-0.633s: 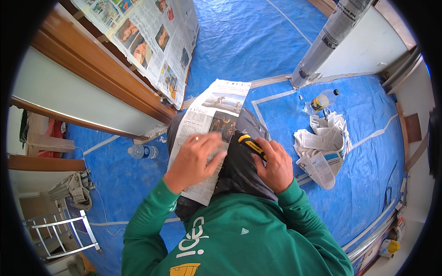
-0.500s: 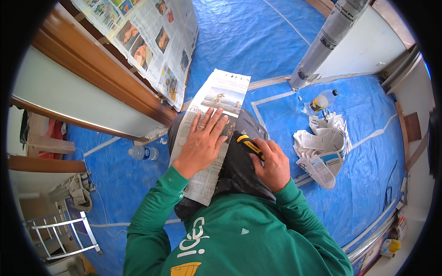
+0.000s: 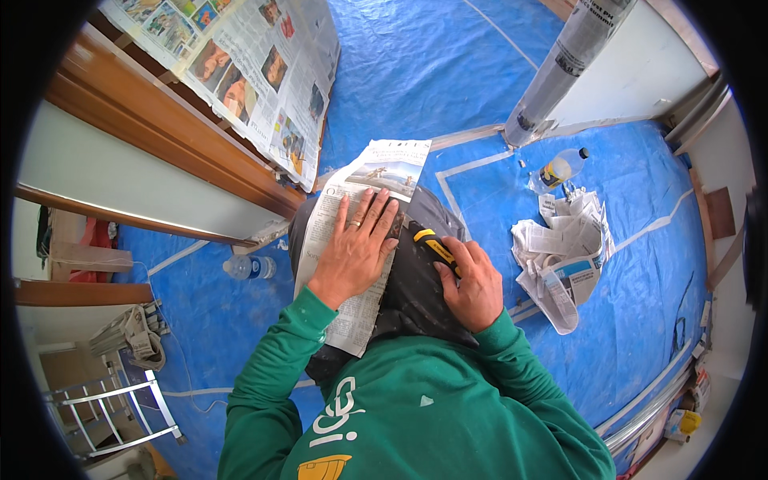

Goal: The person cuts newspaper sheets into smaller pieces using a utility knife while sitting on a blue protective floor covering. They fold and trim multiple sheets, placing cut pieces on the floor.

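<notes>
A folded strip of newspaper (image 3: 340, 296) lies lengthwise over my thigh, its far end bending downward past the knee. My left hand (image 3: 356, 248) rests flat on it with the fingers stretched out, pressing the paper to my leg. In my right hand (image 3: 474, 288) is a yellow and black utility knife (image 3: 434, 247), gripped with the fingers wrapped round its handle. The knife's front end points toward the paper's right edge, close to my left fingertips. Whether the blade touches the paper I cannot tell.
Blue sheeting (image 3: 448, 88) with pale tape lines covers the floor. Crumpled newspaper (image 3: 564, 264) and a plastic bottle (image 3: 560, 170) lie at the right. Another bottle (image 3: 249, 266) is at the left, near a wooden frame (image 3: 176, 136). A paper-wrapped post (image 3: 560, 72) stands ahead; a ladder (image 3: 120, 408) is lower left.
The far end of the newspaper strip has drooped and come slightly nearer. My left hand stays flat on it, and the knife in my right hand has barely moved.
</notes>
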Demonstrator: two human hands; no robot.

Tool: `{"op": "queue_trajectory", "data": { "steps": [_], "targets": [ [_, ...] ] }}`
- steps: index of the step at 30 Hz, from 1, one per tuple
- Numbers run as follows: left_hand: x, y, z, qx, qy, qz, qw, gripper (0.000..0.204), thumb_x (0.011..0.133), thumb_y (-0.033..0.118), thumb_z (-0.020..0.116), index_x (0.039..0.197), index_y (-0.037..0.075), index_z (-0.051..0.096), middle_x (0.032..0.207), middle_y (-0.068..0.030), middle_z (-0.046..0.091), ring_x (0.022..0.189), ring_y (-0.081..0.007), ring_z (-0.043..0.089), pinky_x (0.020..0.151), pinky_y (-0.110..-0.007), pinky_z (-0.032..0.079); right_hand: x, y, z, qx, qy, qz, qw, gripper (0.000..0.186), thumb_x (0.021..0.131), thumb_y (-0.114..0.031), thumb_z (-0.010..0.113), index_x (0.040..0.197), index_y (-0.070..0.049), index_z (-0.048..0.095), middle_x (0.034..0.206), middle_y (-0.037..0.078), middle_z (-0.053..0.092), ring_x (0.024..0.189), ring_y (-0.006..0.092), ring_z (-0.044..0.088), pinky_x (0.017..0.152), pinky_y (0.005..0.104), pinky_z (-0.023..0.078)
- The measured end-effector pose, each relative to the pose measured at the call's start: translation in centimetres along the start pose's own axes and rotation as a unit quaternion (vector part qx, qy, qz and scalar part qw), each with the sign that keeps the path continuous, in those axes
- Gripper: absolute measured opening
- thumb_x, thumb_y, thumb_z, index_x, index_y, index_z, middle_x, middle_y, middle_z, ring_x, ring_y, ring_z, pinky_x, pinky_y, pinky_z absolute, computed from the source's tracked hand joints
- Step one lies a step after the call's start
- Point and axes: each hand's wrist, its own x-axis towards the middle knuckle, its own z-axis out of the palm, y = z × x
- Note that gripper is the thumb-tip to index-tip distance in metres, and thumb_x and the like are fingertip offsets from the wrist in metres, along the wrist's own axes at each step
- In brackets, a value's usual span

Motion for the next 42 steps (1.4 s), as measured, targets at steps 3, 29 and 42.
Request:
{"op": "queue_trajectory", "data": {
  "steps": [3, 29, 42],
  "targets": [
    [0.1, 0.1, 0.0, -0.001, -0.003, 0.002, 1.0, 0.066, 0.119, 0.04, 0.042, 0.175, 0.005, 0.035, 0.183, -0.0158, 0.032, 0.17, -0.0392, 0.025, 0.138, -0.063, 0.013, 0.1, 0.0, 0.2, 0.005, 0.0, -0.006, 1.0, 0.04, 0.097, -0.014, 0.078, 0.135, -0.008, 0.069, 0.107, 0.015, 0.068, 0.1, 0.0393, 0.071, 0.084, 0.0486, 0.056],
    [-1.5, 0.8, -1.0, -0.004, -0.03, 0.014, 0.999, 0.066, 0.12, 0.044, 0.042, 0.175, 0.008, 0.037, 0.183, -0.0168, 0.031, 0.17, -0.0385, 0.025, 0.138, -0.065, 0.014, -0.1, 0.4, -0.6, -0.021, 0.006, 0.02, 1.0, 0.04, 0.097, -0.014, 0.079, 0.136, -0.009, 0.069, 0.106, 0.015, 0.068, 0.099, 0.0392, 0.07, 0.082, 0.0488, 0.056],
    [2.9, 0.3, -0.8, 0.0, -0.009, 0.034, 0.999, 0.064, 0.12, 0.038, 0.042, 0.172, 0.002, 0.038, 0.182, -0.0184, 0.033, 0.17, -0.0389, 0.025, 0.138, -0.062, 0.014, -0.5, -0.3, -0.7, -0.019, 0.009, -0.007, 1.0, 0.041, 0.096, -0.014, 0.08, 0.135, -0.008, 0.07, 0.105, 0.015, 0.067, 0.097, 0.0379, 0.07, 0.082, 0.0473, 0.056]
  ]
}}
